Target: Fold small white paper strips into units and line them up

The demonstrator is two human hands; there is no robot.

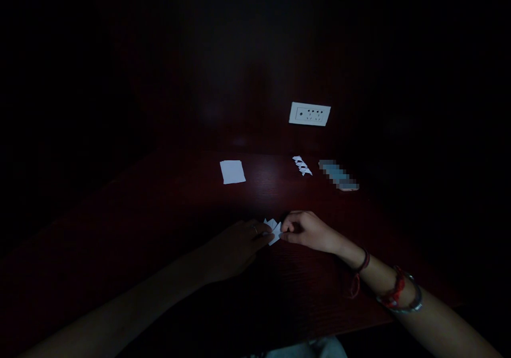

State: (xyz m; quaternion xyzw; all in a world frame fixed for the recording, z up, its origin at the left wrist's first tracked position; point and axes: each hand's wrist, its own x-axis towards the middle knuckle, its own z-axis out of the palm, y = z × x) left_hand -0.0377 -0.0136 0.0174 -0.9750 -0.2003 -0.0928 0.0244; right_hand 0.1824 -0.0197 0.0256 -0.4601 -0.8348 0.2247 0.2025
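A small piece of folded white paper (273,232) with pointed tips along its top is held between my two hands, just over the dark red table. My left hand (243,243), wearing a ring, pinches its left side with thumb and fingers. On the right side, the thumb and curled fingers of my right hand (305,231) close on the paper's edge. Farther back lies a stack of white paper squares (232,172). Several small folded paper pieces (302,165) sit in a row to the right of it.
A phone (338,176), its screen blurred out, lies at the right on the dark red wooden table (267,193). A white socket plate (310,114) is on the wall behind. The table's front edge is near my lap. Deep shadow covers both sides.
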